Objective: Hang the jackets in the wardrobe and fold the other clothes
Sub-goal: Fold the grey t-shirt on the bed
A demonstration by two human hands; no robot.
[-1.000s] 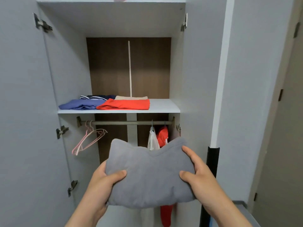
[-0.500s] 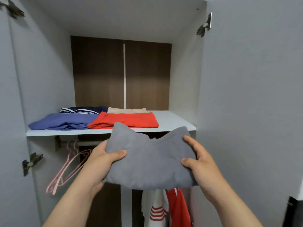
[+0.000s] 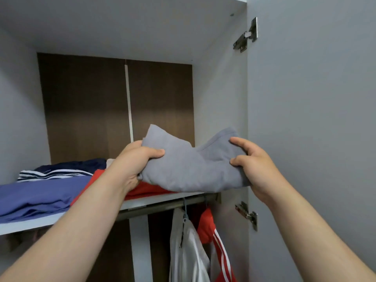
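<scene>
Thumbs on top, the left hand point(image 3: 132, 159) and right hand point(image 3: 256, 165) pinch the ends of one folded grey garment point(image 3: 193, 169), its long axis left to right, over the right part of the wardrobe shelf point(image 3: 142, 202). Four folded pieces lie there: blue garment point(image 3: 36, 196), red garment point(image 3: 146, 189), striped navy garment point(image 3: 57, 171), beige garment point(image 3: 109, 161). Two jackets hang below: white jacket point(image 3: 189, 251), red jacket point(image 3: 215, 237).

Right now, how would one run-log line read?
left hand, right hand: grip folded grey garment | place: above shelf | rail below: white jacket, red jacket hanging
</scene>
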